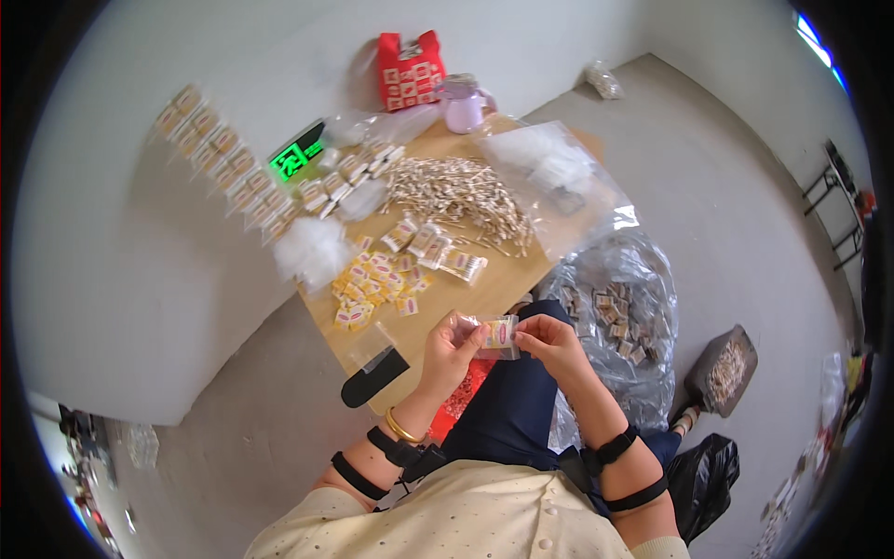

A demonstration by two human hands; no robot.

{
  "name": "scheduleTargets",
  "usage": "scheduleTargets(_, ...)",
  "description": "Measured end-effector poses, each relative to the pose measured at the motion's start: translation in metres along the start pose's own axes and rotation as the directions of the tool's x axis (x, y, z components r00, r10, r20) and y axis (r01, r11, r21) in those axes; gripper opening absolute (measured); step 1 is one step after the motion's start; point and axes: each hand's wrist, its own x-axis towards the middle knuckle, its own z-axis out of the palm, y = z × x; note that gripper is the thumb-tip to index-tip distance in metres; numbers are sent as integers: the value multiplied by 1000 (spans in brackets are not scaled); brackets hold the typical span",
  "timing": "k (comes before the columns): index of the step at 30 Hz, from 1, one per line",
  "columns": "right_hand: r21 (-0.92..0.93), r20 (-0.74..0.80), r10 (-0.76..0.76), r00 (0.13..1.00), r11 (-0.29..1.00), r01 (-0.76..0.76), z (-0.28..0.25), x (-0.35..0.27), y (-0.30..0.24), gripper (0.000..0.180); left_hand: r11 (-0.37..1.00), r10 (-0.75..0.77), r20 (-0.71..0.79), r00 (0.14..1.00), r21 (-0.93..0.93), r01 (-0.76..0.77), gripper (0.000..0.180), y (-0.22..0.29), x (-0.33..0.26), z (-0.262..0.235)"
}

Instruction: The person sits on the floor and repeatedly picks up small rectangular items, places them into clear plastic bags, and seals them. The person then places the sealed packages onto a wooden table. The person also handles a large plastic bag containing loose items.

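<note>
Evidently both hands meet over the near edge of the desk [507,279], pinching one small clear packet [500,335] between them: the left hand [450,349] cups it from its left end with the fingers curled round, and the right hand [549,342] nips its right end between thumb and fingertips, both closed on it and neither spread wide. Held so, above the lap and close under the eyes, the packet is probably easiest to see and work at its edge. Its long axis appears to run roughly left to right across the view, nearly level, with the printed yellow-and-pink face turned up toward the camera; which end is the open one cannot be told. Farther back on the desk lie a scatter of small yellow packets [372,284], just beside them a heap of thin pale sticks [456,191], kept within reach.
</note>
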Motion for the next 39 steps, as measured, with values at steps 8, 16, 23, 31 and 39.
scheduleTargets(8, -227, 157, 147, 977, 968, -109, 53, 62, 35, 16, 978, -141, -338, 931, 98, 184, 19, -9, -17, -78)
scheduleTargets(16, -287, -103, 174, 979, 937, -197, 87, 142, 95, 32, 884, 8, -744, 668, 318, 343, 35, -53, -32, -184)
scheduleTargets(23, -933, -36, -492, 870, 329, 147, 59, 166, 69, 60, 66, 180, -191, 965, 981, 182, 69, -31, -44, -153)
scheduleTargets(31, -931, -151, -351, 924, 364, -14, 54, 184, 74, 55, 40, -59, -133, 989, 990, 135, 82, -62, -51, -147)
scheduleTargets(39, -390, 45, 119, 992, 916, -92, -3, 116, 43, 33, 621, 197, 66, 978, 763, -177, 80, -12, -5, -84)
